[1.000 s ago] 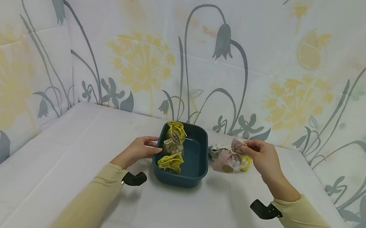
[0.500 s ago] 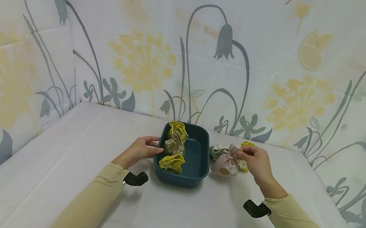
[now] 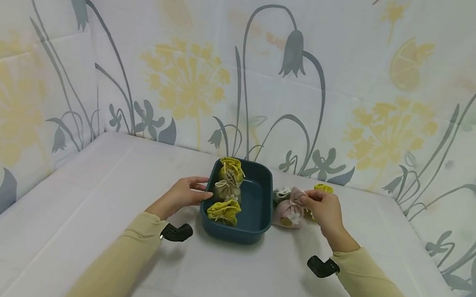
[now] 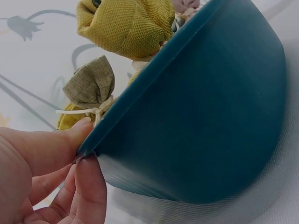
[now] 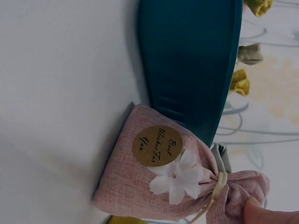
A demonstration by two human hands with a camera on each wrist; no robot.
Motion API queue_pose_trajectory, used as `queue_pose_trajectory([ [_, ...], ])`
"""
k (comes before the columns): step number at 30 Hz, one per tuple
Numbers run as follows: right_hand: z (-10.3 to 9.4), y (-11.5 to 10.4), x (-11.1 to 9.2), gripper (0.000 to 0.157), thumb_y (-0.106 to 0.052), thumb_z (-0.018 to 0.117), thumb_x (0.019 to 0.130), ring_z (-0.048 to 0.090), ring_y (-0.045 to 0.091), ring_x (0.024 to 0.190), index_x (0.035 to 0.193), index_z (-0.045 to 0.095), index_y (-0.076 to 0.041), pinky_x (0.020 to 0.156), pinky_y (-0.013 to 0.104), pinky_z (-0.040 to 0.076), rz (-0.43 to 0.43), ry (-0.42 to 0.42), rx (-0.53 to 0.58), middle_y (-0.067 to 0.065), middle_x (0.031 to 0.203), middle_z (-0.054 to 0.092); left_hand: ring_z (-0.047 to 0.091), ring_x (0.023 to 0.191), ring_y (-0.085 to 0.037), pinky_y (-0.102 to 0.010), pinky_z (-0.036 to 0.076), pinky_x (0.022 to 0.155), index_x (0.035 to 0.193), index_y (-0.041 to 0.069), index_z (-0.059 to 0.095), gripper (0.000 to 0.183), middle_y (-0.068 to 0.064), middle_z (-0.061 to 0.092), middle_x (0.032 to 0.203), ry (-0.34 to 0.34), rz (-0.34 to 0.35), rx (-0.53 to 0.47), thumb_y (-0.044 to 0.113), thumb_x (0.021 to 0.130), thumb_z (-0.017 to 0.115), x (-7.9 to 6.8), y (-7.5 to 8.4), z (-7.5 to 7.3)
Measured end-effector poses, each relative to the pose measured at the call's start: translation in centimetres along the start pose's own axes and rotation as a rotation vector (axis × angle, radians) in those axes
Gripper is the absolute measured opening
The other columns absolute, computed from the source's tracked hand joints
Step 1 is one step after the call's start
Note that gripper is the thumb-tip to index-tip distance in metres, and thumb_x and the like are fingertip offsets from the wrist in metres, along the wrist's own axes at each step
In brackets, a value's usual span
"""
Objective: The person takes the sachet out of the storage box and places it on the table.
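Observation:
A dark teal rectangular bin (image 3: pixel 230 235) stands on the table, with two yellow pouches (image 3: pixel 223 213) and a grey-beige drawstring pouch (image 3: pixel 227 191) lined up along its left side. My left hand (image 3: pixel 183 195) pinches the bin's left rim, thumb over the edge and fingers outside, as the left wrist view shows. Just right of the bin, a pink drawstring sachet (image 3: pixel 288 214) stands upright with its base at the table. My right hand (image 3: pixel 326 213) pinches its gathered top. The right wrist view shows its white fabric flower (image 5: pixel 177 177) and round brown label (image 5: pixel 157 145).
Behind the pink sachet sit a grey-green patterned pouch (image 3: pixel 281 194) and a yellow one (image 3: pixel 323 188), both partly hidden. A white cloth covers the table (image 3: pixel 215 281). A printed flower curtain (image 3: pixel 183 81) rises at the back and sides.
My right hand has moved left and slightly down with the pink sachet, bringing it upright beside the bin. More of the yellow pouch behind shows at its top. My left hand keeps its hold.

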State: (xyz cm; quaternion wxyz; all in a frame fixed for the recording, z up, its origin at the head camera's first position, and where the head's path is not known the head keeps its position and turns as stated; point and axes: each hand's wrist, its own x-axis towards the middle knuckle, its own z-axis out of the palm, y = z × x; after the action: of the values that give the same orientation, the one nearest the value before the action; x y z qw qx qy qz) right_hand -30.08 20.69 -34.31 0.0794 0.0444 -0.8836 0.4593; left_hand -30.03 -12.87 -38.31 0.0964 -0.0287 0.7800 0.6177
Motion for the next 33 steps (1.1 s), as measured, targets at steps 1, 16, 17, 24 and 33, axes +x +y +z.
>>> queue_pose_trajectory([
  [1,0.0,0.0,0.0,0.026,-0.011,0.061,0.091,0.054,0.024,0.089,0.106,0.063,0.01,0.064,0.02,0.045,0.001,-0.002,-0.005,0.02,0.102,0.062,0.058,0.105,-0.027,-0.037,0.049,0.089,0.139,0.011,0.044,0.059,-0.017,0.047,0.13,-0.002,0.001,0.0,0.015,0.086,0.069,0.0,0.0,0.0],
  [16,-1.7,0.7,-1.0,0.034,-0.013,0.066,0.088,0.055,0.019,0.092,0.115,0.062,0.008,0.07,0.017,0.047,-0.015,-0.011,0.003,0.022,0.109,0.061,0.057,0.106,-0.029,-0.038,0.048,0.09,0.14,0.009,0.042,0.059,-0.019,0.046,0.131,-0.016,0.026,0.0,0.014,0.087,0.068,-0.2,0.1,0.0],
  [17,-1.8,0.7,-1.1,0.035,-0.013,0.066,0.088,0.055,0.018,0.091,0.115,0.062,0.008,0.07,0.016,0.047,-0.015,-0.012,0.009,0.022,0.109,0.061,0.057,0.106,-0.029,-0.038,0.048,0.09,0.14,0.009,0.042,0.059,-0.019,0.046,0.131,-0.017,0.027,0.001,0.015,0.087,0.068,-0.2,0.0,0.0],
  [24,-2.0,0.3,-2.0,0.034,-0.012,0.065,0.089,0.057,0.022,0.096,0.117,0.061,0.007,0.072,0.017,0.049,-0.02,-0.013,0.03,0.022,0.112,0.06,0.057,0.107,-0.029,-0.038,0.048,0.09,0.14,0.01,0.043,0.059,-0.019,0.046,0.132,-0.017,0.025,0.001,0.015,0.087,0.068,-0.2,0.0,0.1],
  [33,-1.5,-0.2,-2.9,0.031,-0.01,0.067,0.086,0.057,0.008,0.086,0.112,0.063,0.008,0.069,0.014,0.048,-0.06,-0.021,0.073,0.02,0.108,0.063,0.057,0.106,-0.029,-0.038,0.048,0.089,0.14,0.011,0.043,0.059,-0.019,0.046,0.132,-0.01,0.017,0.012,0.015,0.087,0.068,-0.3,0.1,0.2],
])
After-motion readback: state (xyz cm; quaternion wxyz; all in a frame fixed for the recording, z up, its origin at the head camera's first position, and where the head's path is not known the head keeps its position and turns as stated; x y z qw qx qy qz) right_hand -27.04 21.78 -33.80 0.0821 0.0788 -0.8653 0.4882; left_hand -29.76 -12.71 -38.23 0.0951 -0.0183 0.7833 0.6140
